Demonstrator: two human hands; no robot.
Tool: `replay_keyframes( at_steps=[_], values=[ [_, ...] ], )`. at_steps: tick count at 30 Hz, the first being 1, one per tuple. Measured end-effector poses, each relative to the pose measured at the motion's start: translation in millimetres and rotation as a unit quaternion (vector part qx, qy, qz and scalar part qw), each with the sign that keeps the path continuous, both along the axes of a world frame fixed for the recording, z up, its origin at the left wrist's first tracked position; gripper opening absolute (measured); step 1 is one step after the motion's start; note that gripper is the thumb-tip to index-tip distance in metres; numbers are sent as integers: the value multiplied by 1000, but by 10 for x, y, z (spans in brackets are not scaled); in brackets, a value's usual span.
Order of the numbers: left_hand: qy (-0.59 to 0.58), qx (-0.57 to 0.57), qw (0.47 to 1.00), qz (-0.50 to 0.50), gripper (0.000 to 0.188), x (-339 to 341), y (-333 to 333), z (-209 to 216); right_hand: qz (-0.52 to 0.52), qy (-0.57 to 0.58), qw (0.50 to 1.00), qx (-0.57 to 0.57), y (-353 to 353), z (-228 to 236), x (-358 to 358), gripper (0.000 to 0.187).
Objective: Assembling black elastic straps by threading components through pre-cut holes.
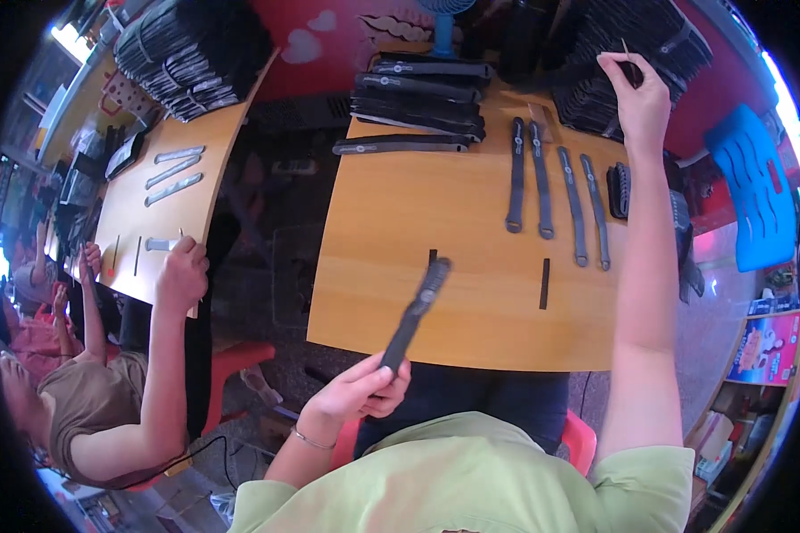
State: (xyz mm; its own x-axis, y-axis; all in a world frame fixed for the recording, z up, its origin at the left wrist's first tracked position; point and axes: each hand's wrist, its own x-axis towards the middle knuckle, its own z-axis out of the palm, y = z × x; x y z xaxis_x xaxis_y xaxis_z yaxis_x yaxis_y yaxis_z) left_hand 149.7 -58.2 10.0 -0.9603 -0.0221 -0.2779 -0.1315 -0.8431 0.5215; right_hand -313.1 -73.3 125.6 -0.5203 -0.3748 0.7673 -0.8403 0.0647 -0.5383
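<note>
My left hand (364, 388) is closed round one end of a dark grey strap bundle (411, 315), which tilts up over the front part of the table. Out at the far right, my right hand (642, 98) is raised with thumb and fingers pinched together. A thin, pale, stick-like thing (625, 46) pokes up from the pinch; its kind is too small to make out. Left of my right forearm, several grey straps with end loops (542, 186) lie side by side. Two short black strips, one of them a bare strip (544, 284), lie nearer me.
Strap bundles (418, 98) are piled at the table's back, beside a blue fan (444, 27). A tall dark stack (587, 98) stands behind my right hand. Leftward, a co-worker's hand (182, 271) works at another table (173, 218). A blue plastic chair back (751, 191) is at right.
</note>
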Motion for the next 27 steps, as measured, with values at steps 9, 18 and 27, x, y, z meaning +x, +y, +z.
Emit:
replay_keyframes(
  at_steps=[9, 18, 27],
  values=[
    [59, 76, 983, 157, 41, -149, -93, -103, -108, 83, 985, 107, -228, -217, 153, 17],
    [52, 59, 973, 217, 41, -244, -90, -92, 1, 219, 967, 127, -211, -746, 450, 6],
    [29, -6, 946, 321, 49, -290, -2, -137, 125, 188, 936, 271, -53, -1247, 916, 9]
  ],
)
